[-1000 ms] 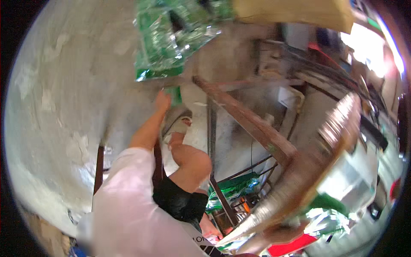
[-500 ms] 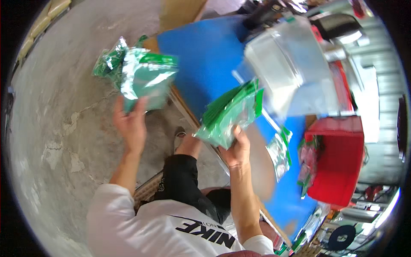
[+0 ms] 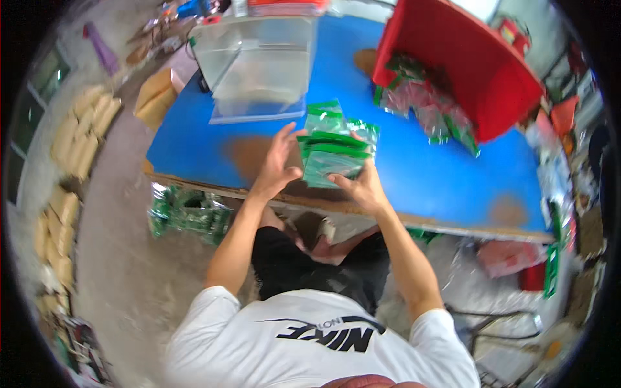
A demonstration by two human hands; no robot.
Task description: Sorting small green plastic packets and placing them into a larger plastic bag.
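Note:
My right hand (image 3: 365,186) grips a stack of clear plastic bags with green top bands (image 3: 333,158), thumb on the near face, above the near edge of the blue table. To the left of the stack, my left hand (image 3: 278,165) is open, fingers spread and nothing in them. Just beyond the stack on the tabletop lie more green-banded bags (image 3: 325,116). A heap of similar bags (image 3: 191,210) is low at the left, below the table's edge.
On the blue table (image 3: 440,187) stand a translucent plastic bin (image 3: 259,71) at the back left and a red bin (image 3: 466,71) on its side at the right, filled bags (image 3: 420,107) spilling from its mouth. Tan sacks (image 3: 71,149) are piled at the far left.
My view has swung right toward the table. The bag that was in my left hand is out of it, and that hand has come over beside the stack. My right hand keeps hold of the stack.

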